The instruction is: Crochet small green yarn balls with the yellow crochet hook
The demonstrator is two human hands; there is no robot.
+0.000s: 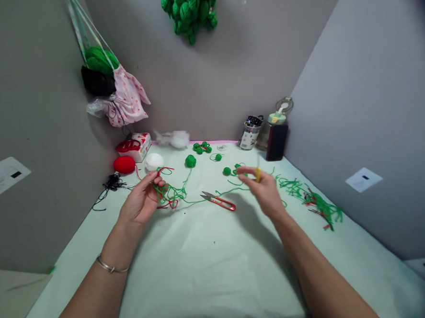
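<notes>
Standing beyond the right hand (265,190), a cup (249,139) holds dark items (255,121).

Green yarn (178,193), tangled, drooping loops, red strands (172,204) seemingly mixed in

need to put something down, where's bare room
Widest bare patch: the near cloth between the left forearm and right forearm, below the snips, bar tiny specks. A smaller one lies outside the left forearm, below the black yarn. Crowded: the back, from red ball to phone, and the green scraps at right.
</notes>
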